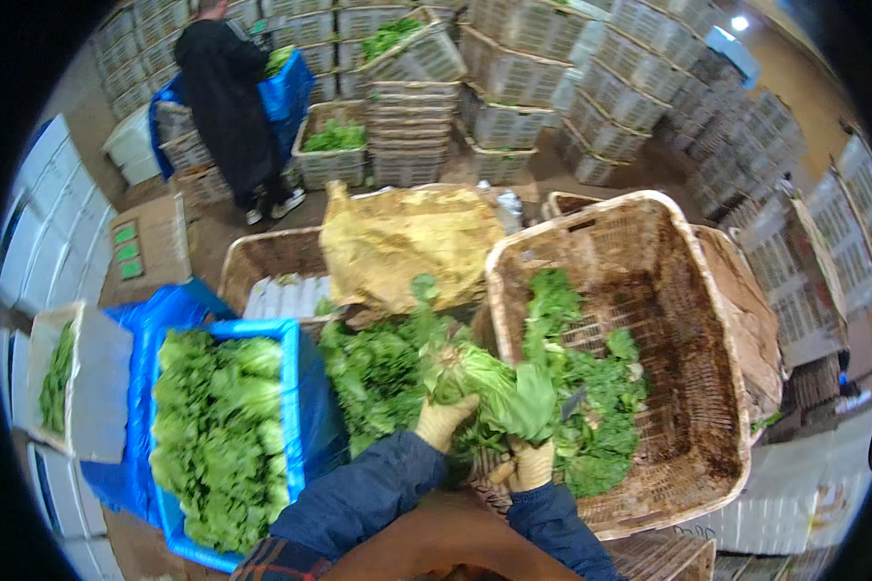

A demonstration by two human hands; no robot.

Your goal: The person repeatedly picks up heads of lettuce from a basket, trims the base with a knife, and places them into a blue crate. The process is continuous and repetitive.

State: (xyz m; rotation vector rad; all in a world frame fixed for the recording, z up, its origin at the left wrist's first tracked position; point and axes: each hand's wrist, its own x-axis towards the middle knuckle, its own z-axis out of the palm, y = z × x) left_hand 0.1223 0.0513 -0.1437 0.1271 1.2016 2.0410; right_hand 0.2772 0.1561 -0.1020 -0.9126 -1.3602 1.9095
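Observation:
A head of leafy lettuce (479,381) lies across both hands in the middle, its cut stem end to the left. My left hand (447,421), in a pale glove, is closed around its base. My right hand (530,465), gloved too, is below the leaf end with a short wooden handle (503,472) in it; a dark blade shows above among the leaves. Just beyond my left hand is a heap of green lettuce (378,370). Loose leaves (599,450) lie in the dirty plastic crate (727,348) to the right.
At left, a blue-lined box (294,407) is full of lettuce, beside a white foam box (105,385). A yellow cloth (414,240) covers something ahead, next to a brown crate (269,254). Farther off, a person in dark clothing (225,109) stands near stacked crates (414,131).

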